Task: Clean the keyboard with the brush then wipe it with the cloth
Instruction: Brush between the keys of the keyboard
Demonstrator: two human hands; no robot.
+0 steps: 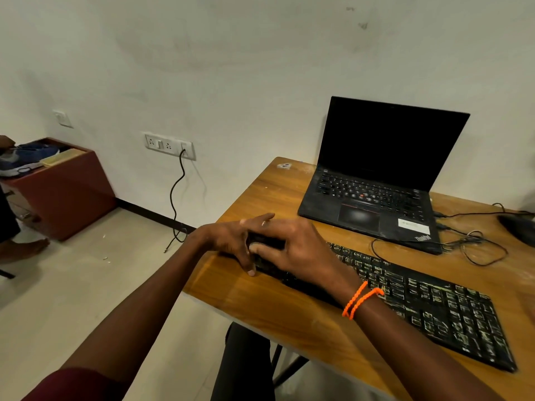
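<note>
Both hands' fingers, L (231, 241) & R (292, 247), grasping keyboard's (434, 308) left end on desk (260, 308).

keyboard (428, 302): black, keys streaked with pale dust, flat on the table, set diagonally, left end hidden under both hands

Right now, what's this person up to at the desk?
A person sits at a wooden table, both hands at the left end of a black keyboard whose keys are smeared with pale grime. The left hand and right hand meet over something dark there; what it is cannot be told. An open laptop with a dark screen stands behind. No cloth is in view.
</note>
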